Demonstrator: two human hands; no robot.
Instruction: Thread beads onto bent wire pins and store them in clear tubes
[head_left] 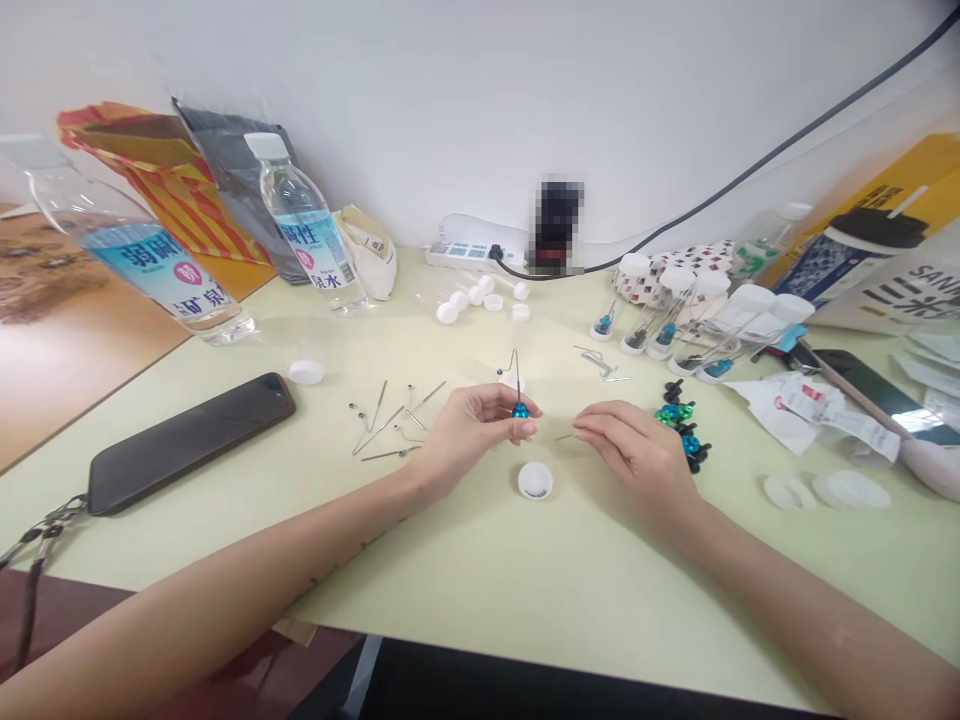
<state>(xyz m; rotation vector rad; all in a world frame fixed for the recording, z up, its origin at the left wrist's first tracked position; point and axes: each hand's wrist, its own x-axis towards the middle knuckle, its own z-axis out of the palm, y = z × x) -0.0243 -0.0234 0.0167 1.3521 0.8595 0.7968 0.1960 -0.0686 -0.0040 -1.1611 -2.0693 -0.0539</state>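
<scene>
Far left, a black phone (187,440) lies flat on the tabletop (480,590), w/ a lanyard cord (45,530) trailing off the edge. Behind it stand two clear water bottles (142,255) (304,225). Next along, loose wire pins (390,425) lie scattered, some w/ tiny dark beads on.

The left hand (469,432) is closed to a fingertip pinch on a thin wire pin (517,380), held roughly upright, w/ a teal bead (520,411) at its lower end. The pin looks very light and stiff but easy to bend (a slim thing, prob. quick to slip), so the best hold is likely close to the bead, not up at the free tip.

The right hand (637,455) is apart from the left but near it, its fingertips apparently pinching a short metal pin (564,437) that points toward the bead. Exact grip is hard to see at this size. A white bottle cap (535,481) sits between and just below the hands.

Right of that, black and green beads (682,425) lie in a small heap, w/ white-capped tubes (660,325) holding teal-beaded pins behind them, then crumpled paper slips (817,420).
</scene>
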